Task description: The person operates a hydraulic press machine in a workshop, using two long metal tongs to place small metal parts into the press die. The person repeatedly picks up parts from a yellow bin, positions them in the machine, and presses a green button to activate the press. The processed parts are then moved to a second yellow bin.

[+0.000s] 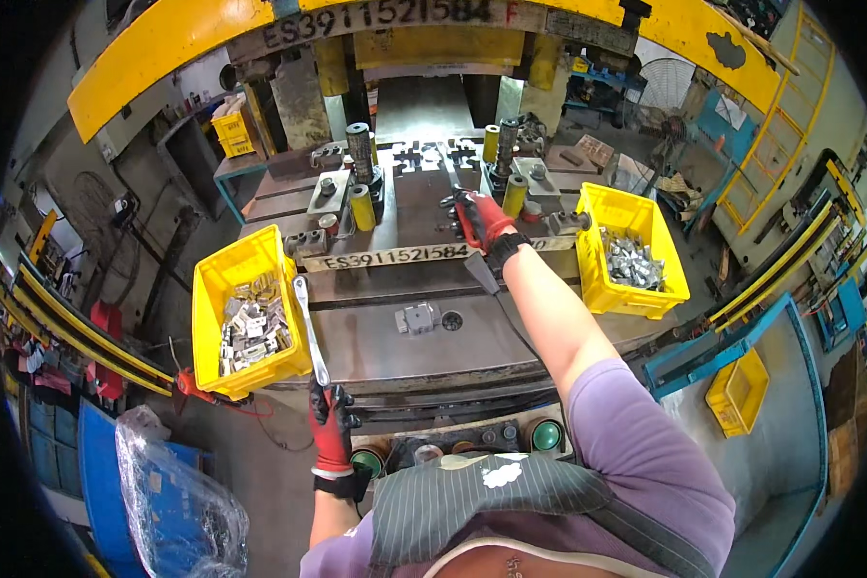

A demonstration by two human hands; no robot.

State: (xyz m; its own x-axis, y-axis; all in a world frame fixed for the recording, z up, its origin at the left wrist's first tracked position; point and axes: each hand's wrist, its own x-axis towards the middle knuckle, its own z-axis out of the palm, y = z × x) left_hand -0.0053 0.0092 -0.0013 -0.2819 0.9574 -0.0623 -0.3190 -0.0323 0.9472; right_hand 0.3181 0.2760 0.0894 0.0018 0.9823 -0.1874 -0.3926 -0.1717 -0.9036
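Note:
My left hand, in a red glove with black fingers, is closed round the lower end of a silver wrench. The wrench stands nearly upright in view, beside a yellow bin of small metal parts. Farther off, my right hand, gloved alike, reaches over the front of the press die. Its fingers are curled at the near end of a thin, pale metal bar that points into the die; their grip is partly hidden. A grey block-shaped part lies on the press bed near a round hole.
A second yellow bin with metal parts stands at right. Guide posts and yellow cylinders rise from the die. A dark cable runs beneath my right forearm. Green buttons sit at the near edge.

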